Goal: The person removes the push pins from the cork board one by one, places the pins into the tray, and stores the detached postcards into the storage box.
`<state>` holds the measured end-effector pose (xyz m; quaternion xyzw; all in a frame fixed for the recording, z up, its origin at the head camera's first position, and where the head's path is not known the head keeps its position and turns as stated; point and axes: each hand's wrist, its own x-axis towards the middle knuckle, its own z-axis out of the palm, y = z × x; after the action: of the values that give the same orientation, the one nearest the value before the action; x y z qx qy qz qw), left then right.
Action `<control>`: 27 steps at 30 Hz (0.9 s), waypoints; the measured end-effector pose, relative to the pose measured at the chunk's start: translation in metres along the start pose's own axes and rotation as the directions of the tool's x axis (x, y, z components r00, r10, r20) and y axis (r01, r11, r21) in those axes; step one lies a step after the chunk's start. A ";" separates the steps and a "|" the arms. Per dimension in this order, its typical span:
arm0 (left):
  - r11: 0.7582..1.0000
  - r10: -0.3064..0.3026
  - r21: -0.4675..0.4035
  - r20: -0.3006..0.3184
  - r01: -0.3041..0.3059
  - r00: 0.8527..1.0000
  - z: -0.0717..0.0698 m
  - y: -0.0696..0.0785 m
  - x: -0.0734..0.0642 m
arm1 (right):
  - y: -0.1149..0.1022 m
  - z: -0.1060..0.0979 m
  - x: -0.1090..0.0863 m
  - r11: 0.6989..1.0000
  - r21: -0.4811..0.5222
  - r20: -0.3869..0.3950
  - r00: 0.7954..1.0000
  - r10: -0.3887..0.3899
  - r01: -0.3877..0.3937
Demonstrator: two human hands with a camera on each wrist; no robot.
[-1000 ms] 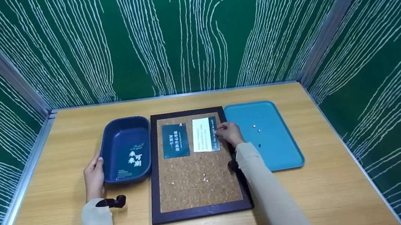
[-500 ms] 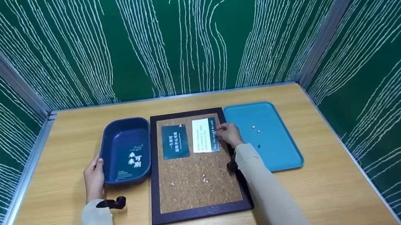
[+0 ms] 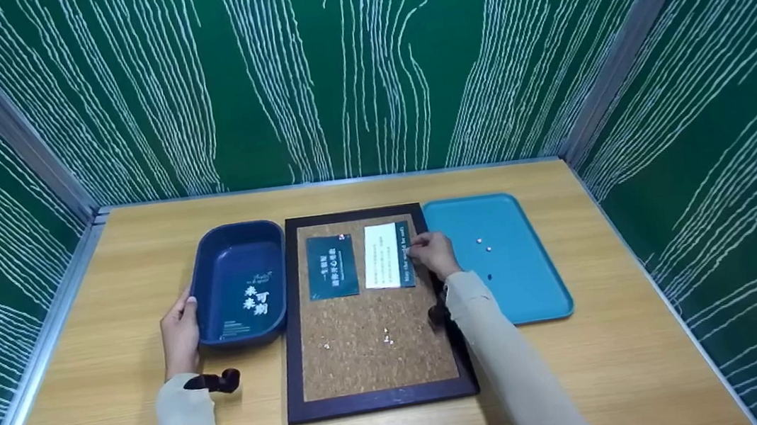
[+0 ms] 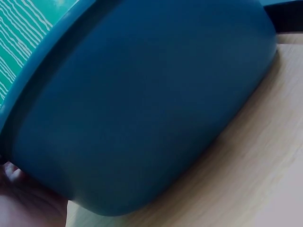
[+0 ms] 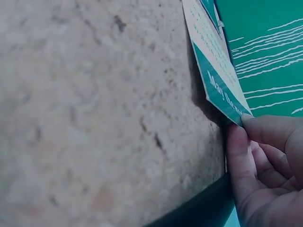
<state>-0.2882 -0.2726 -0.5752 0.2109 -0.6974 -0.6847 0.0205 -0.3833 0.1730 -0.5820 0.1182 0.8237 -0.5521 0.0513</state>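
Observation:
My left hand (image 3: 180, 333) grips the left side of a deep navy basin (image 3: 201, 261), thumb at the rim; its other fingers are mostly hidden. In the left wrist view the basin's outer wall (image 4: 142, 104) fills most of the picture. My right hand (image 3: 434, 254) pinches the right edge of a white and green card (image 3: 383, 256) over a dark-framed cork board (image 3: 359, 357). The right wrist view has thumb and finger meeting at that card's edge, which stands off the cork. To its left, a dark green card (image 3: 332, 275) lies on the board, with a small pin (image 3: 342, 236) at its top right corner.
Several small clear pins (image 3: 387, 338) sit low on the cork. A turquoise tray (image 3: 530, 288) right of the board holds two pale pins (image 3: 479, 240) and a dark speck (image 3: 490, 277). White-lettered green material (image 3: 257, 305) lies in the basin. Green walls enclose the wooden table (image 3: 85, 388).

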 end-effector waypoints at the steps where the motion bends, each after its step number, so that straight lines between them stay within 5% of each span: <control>1: 1.000 -0.004 -0.005 0.001 0.004 1.000 0.000 0.000 0.000 | 0.000 -0.001 0.000 1.000 0.012 0.000 1.000 0.008 -0.008; 10: 0.999 -0.017 -0.039 0.002 0.017 1.000 0.001 -0.001 -0.001 | -0.002 -0.004 0.000 0.991 0.090 0.012 0.995 0.096 -0.096; 27: 0.998 0.001 -0.058 -0.003 -0.001 1.000 0.000 -0.002 0.000 | -0.015 -0.011 -0.004 0.962 0.245 0.048 0.992 0.113 -0.122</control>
<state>-0.2874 -0.2719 -0.5768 0.2109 -0.6771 -0.7044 0.0279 -0.3826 0.1768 -0.5631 0.1629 0.7391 -0.6484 0.0826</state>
